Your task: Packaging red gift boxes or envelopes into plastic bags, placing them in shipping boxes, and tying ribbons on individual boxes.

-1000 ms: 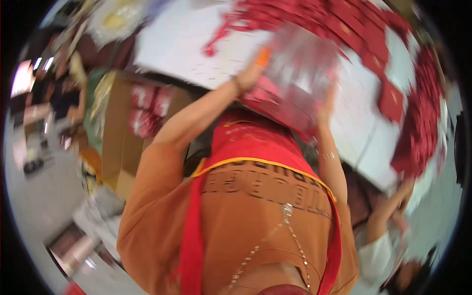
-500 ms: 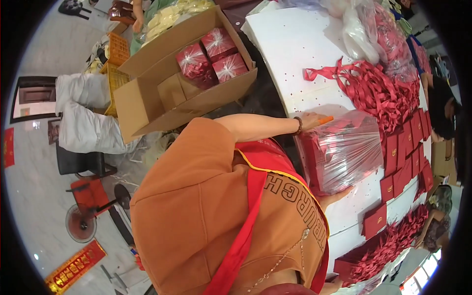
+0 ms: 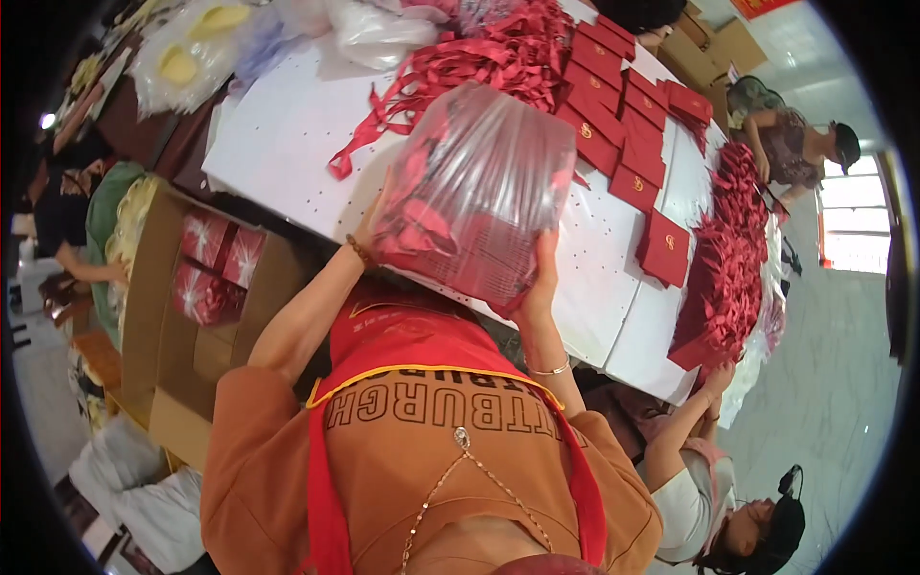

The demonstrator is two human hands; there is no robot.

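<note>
In front of my body I hold a bulky bundle (image 3: 479, 192), red stacked pieces and red ribbon inside a stretched clear plastic bag. My left hand (image 3: 376, 222), a beaded bracelet at its wrist, presses on the bundle's left side; its fingers are mostly hidden behind the plastic. My right hand (image 3: 539, 278) grips the lower right corner, a thin bangle on that wrist. Below the bundle is the near edge of the white table (image 3: 287, 125). The loose red ribbons (image 3: 470, 72) lie just beyond the bundle.
At left, an open cardboard box (image 3: 144, 307) holds several plastic-wrapped red bundles (image 3: 206, 297). Flat red pouches (image 3: 613, 125) lie in rows on the table's right. A ribboned red pile (image 3: 724, 259) is at the right end, where a person's hands (image 3: 714, 383) touch it. Other people stand around.
My view has swung right, so the table now lies ahead and the cardboard box at left. Both hands still hold the bundle, now in front of my body.
</note>
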